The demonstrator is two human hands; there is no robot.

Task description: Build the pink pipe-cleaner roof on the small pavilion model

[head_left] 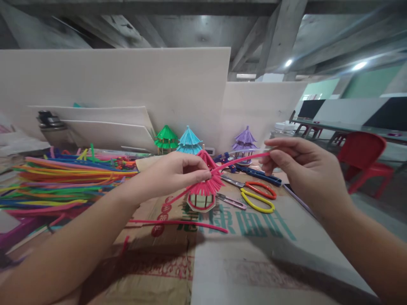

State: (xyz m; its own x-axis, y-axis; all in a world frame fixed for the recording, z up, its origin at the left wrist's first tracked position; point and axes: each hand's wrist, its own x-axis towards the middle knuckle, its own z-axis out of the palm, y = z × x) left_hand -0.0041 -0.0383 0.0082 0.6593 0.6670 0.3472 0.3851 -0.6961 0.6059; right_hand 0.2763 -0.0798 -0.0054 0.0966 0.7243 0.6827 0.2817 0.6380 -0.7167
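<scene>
A pink pipe cleaner [237,161] is stretched between my two hands. My left hand [178,171] pinches it near its middle, with one end trailing down to the left. Thumb and fingers of my right hand [295,165] are closed on its far end. Just behind and below my left hand stands a small pavilion model [202,199] with a fringed pink roof, partly hidden by that hand. Another pink pipe cleaner [190,223] lies across the cardboard [165,271] in front of the model.
Scissors [259,199] with orange and yellow handles lie right of the model, beside small snips [232,201]. Green [167,135], blue [189,140] and purple [246,137] pavilions stand behind. Bundles of coloured pipe cleaners [73,178] fill the left. A red chair [365,154] is at right.
</scene>
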